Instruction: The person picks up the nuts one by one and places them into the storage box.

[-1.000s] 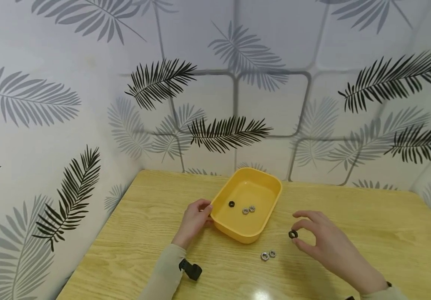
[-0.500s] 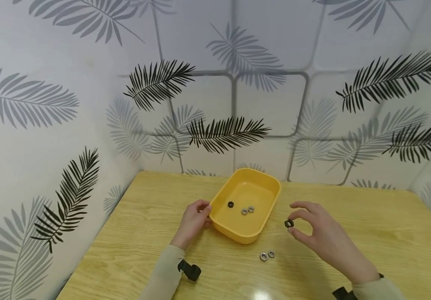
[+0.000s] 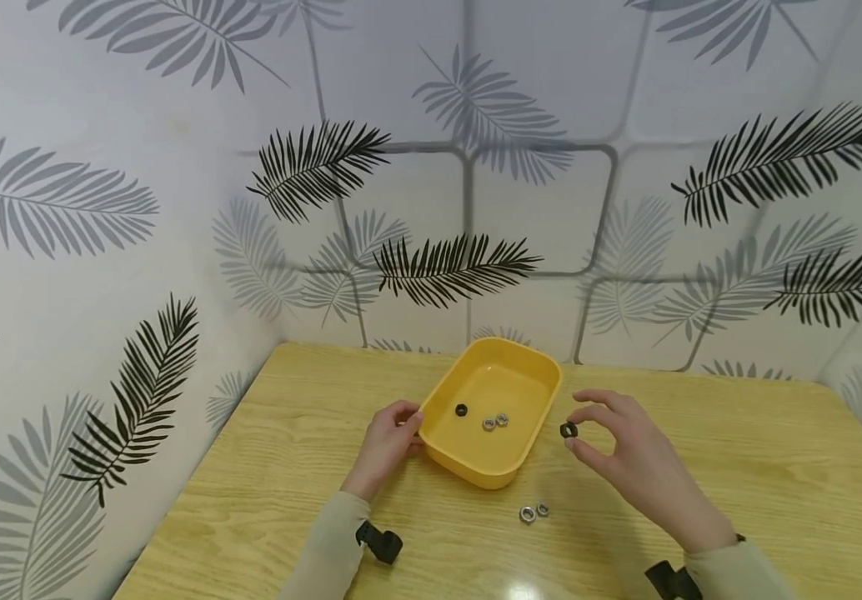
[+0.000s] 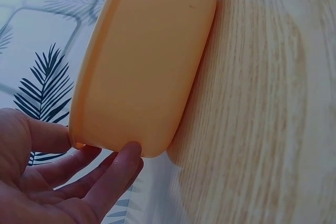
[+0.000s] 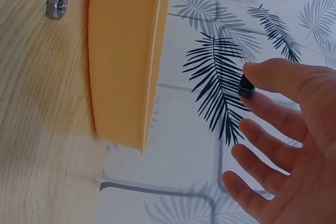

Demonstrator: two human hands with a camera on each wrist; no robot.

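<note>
Fingers right (image 3: 583, 423) pinch black nut (image 3: 568, 430) | left hand (image 3: 389, 439) grips tray (image 3: 528, 433)

The person wears long beige sleeves (image 3: 326, 542) that reach to both wrists. A black strap with a small black device (image 3: 380, 540) sits on each wrist, and both hands are bare.

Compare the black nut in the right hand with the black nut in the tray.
The held black nut is pinched in the right hand, in the air beside the tray; the tray's black nut lies untouched on the tray floor near two silver nuts. Both are small, dark nuts.
</note>
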